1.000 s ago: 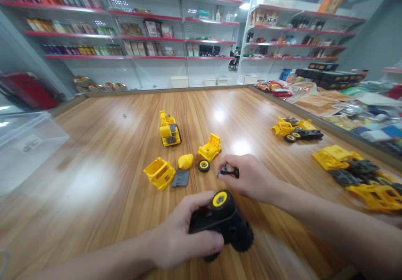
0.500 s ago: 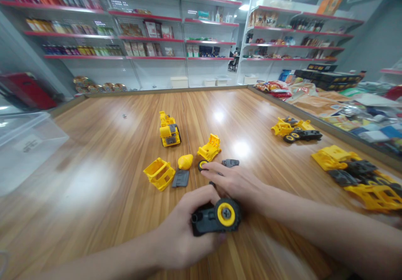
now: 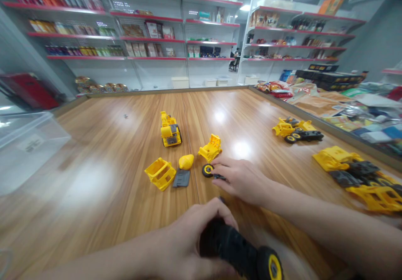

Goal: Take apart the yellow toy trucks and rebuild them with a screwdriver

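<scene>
My left hand (image 3: 191, 246) is closed round a black toy truck chassis (image 3: 241, 253) with black-and-yellow wheels, held low near the table's front edge. My right hand (image 3: 240, 178) lies on the wooden table (image 3: 103, 179), its fingertips pinched at a small dark part beside a loose black-and-yellow wheel (image 3: 207, 170). Just beyond the wheel are a yellow bucket piece (image 3: 210, 148), a yellow rounded piece (image 3: 186, 161), a grey plate (image 3: 181, 178) and a yellow cab shell (image 3: 160, 173). A built yellow toy truck (image 3: 170, 129) stands farther back.
Another yellow and black toy truck (image 3: 295, 130) stands at the right. A pile of yellow and black toy parts (image 3: 361, 175) lies at the right edge. A clear plastic bin (image 3: 28, 146) stands at the left. Store shelves (image 3: 150, 33) with goods line the back.
My left hand has pulled the chassis down toward me and turned it. My right hand set down the dark part it held, then reached to the loose wheel and closed on a small dark piece.
</scene>
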### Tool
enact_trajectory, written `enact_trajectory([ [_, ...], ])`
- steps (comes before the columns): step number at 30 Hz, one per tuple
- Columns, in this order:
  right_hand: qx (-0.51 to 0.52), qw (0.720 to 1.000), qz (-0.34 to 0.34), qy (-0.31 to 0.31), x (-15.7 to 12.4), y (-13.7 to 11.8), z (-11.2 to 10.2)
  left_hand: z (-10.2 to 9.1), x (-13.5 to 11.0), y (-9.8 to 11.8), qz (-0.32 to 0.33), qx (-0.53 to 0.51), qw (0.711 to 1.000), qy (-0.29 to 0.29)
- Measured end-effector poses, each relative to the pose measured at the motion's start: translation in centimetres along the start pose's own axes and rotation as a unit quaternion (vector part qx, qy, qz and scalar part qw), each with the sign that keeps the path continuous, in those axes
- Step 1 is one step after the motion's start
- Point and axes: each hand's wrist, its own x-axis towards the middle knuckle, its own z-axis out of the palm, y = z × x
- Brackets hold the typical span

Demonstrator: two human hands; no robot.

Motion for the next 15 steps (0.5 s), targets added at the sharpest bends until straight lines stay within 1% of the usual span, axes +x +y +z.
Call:
enact_trajectory([
  [2,0.013,1.000,0.007,0.004,-0.01,-0.07,-0.13,-0.14,0.04,0.05,-0.026,0.006,0.999,-0.020],
  [5,0.022,0.999,0.033,0.003,0.03,-0.17,0.00,-0.25,0.18,0.10,-0.055,-0.017,0.998,-0.020],
  [8,0.017,0.998,0.061,-0.002,0.18,-0.29,0.38,-0.24,0.33,0.04,-0.046,-0.047,0.998,0.003],
  [11,0.005,0.997,0.076,-0.004,0.39,-0.30,0.69,-0.29,0.44,-0.13,-0.020,-0.045,0.998,0.030],
  [13,0.001,0.997,0.082,-0.001,0.50,-0.21,0.79,-0.37,0.47,-0.20,-0.023,-0.038,0.998,0.045],
  [15,0.002,0.996,0.086,0.005,0.57,-0.12,0.85,-0.42,0.47,-0.17,-0.035,-0.021,0.998,0.048],
])
